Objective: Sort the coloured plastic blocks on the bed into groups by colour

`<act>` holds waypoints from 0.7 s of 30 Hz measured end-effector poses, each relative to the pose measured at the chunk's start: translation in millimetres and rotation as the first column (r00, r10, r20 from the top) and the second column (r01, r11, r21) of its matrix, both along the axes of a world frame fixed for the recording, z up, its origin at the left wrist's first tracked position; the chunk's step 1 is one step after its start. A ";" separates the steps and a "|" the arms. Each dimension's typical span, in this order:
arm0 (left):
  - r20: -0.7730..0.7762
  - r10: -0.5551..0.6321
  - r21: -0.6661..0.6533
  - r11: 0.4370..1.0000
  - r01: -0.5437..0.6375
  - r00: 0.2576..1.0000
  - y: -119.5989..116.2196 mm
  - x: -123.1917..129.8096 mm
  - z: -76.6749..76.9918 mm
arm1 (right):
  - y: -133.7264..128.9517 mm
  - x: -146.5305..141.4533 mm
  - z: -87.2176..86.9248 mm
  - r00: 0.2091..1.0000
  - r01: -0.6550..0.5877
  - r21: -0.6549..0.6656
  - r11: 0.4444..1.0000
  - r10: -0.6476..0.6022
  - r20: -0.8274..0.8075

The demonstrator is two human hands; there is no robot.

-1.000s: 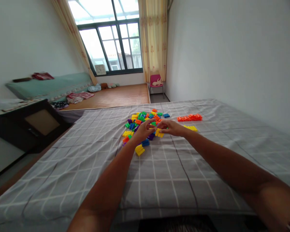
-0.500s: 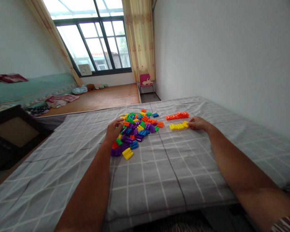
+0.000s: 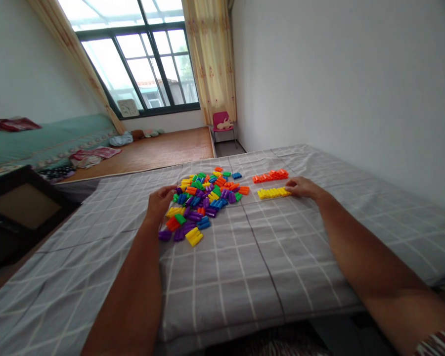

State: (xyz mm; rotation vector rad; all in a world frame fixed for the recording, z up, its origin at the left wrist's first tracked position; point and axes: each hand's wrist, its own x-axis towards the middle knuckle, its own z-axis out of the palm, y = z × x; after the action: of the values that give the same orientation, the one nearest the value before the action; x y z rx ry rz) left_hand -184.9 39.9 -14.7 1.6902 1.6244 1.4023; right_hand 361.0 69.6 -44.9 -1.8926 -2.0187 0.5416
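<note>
A heap of small plastic building blocks (image 3: 207, 195) in purple, blue, green, yellow and orange lies on a grey checked cloth (image 3: 222, 277). My left hand (image 3: 160, 201) is at the heap's left edge, fingers drawn together. Its fingertips meet a dark purple block (image 3: 178, 190); whether they hold it is unclear. Over to the right, my right hand (image 3: 303, 188) has its fingers closed on the near right end of a row of yellow blocks (image 3: 272, 193). Just behind that row lies a row of orange blocks (image 3: 270, 176).
A loose yellow block (image 3: 194, 237) lies at the heap's near side, and a blue one (image 3: 237, 175) at its far right. A white wall (image 3: 348, 89) runs along the right. Beyond the cloth are a bed with a brown mat (image 3: 163, 148) and a pink chair (image 3: 222, 121).
My left hand has drawn back to the left from the heap, uncovering yellow, orange and purple blocks. The yellow row looks straighter, with my right hand still at its end.
</note>
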 end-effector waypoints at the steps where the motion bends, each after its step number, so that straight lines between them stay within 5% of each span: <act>1: -0.036 -0.002 -0.006 1.000 0.002 0.999 0.3 -1.6 -1.2 | -0.5 -1.4 -0.2 1.000 0.001 0.021 1.000 -0.001 0.006; 11: -0.426 -0.005 -0.039 0.999 -0.013 0.905 2.0 -5.1 -20.0 | 2.4 -5.7 -2.4 0.991 0.046 0.325 0.945 -0.083 0.101; 21: -0.420 -0.201 -0.160 0.976 0.146 0.885 -0.6 -1.9 -22.7 | 1.6 -23.2 -8.3 0.995 -0.022 0.354 0.935 -0.014 0.099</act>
State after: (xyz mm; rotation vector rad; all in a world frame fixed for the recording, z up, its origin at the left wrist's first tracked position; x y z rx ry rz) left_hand -186.8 39.3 -37.4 2.1206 1.6847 0.8556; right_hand 337.9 71.3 -53.3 -1.7231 -2.0182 0.0712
